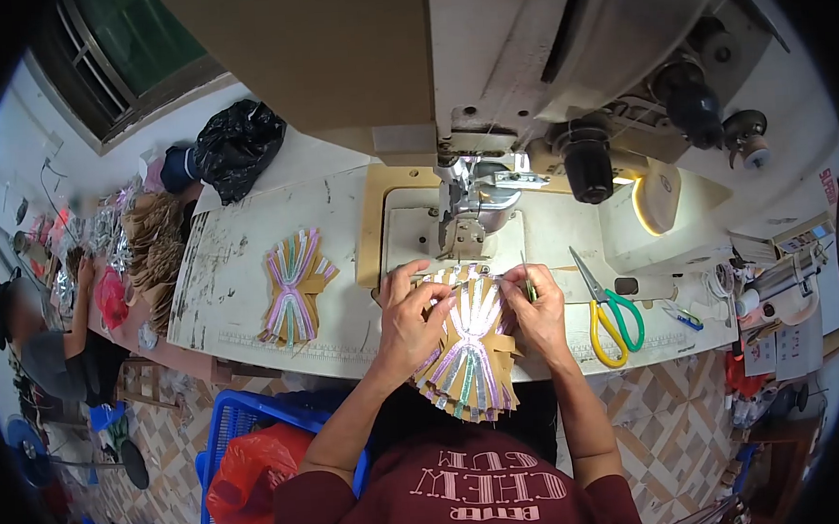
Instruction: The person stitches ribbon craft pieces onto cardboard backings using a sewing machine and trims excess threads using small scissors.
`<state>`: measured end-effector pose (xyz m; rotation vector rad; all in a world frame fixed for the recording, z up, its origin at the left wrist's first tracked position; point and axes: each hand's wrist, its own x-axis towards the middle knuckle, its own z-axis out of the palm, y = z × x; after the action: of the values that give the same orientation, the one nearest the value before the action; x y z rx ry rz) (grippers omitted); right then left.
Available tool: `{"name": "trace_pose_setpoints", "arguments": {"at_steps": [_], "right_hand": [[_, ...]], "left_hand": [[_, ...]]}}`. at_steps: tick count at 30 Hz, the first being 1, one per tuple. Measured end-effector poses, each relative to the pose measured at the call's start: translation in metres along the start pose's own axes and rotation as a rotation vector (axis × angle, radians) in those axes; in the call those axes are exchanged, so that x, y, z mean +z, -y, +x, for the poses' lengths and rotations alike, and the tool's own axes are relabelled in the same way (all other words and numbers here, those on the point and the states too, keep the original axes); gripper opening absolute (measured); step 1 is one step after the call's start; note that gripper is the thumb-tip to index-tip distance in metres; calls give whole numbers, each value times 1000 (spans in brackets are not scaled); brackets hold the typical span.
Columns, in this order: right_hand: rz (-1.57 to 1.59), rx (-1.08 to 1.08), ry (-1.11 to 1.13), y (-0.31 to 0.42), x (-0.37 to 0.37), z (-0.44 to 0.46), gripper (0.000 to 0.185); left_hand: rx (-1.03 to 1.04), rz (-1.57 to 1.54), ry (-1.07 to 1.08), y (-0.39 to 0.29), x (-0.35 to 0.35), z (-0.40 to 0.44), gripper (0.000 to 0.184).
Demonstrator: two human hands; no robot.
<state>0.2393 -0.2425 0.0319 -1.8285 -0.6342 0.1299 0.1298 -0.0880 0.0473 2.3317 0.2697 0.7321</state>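
In front of me lies a brown paper piece (472,349) with shiny purple, green and silver strips gathered at its waist. Its upper end is at the sewing machine's presser foot (464,241), and its lower end hangs past the table edge. My left hand (411,319) grips its upper left side with bent fingers. My right hand (538,315) is at the upper right side, closed round a slim pointed tool (529,283) whose exact kind I cannot make out. A similar strip-covered paper piece (293,288) lies flat to the left.
Scissors (607,314) with yellow and green handles lie right of my hand, near a small blue-and-white tool (683,316). A black plastic bag (238,150) sits at the back left. A blue basket (221,419) holds a red bag (258,474). Another person (49,343) works at far left.
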Motion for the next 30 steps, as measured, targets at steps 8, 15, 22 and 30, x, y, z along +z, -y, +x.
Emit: {"name": "trace_pose_setpoints", "arguments": {"at_steps": [8,15,22,30], "right_hand": [[467,127,141,56,-19,4,11],[-157,-781,-285,58,-16,20,33],[-307,-964,-185,77,-14,41,38],[-388,-880,-135,77,-10,55,45]], "left_hand": [[-204,-603,534,-25,-33,41,25],[-326,-868,540,-31,-46,70,15],[-528,-1164,403,-41,-46,81,11],[-582,-1268,229,-41,-39,93,9]]}}
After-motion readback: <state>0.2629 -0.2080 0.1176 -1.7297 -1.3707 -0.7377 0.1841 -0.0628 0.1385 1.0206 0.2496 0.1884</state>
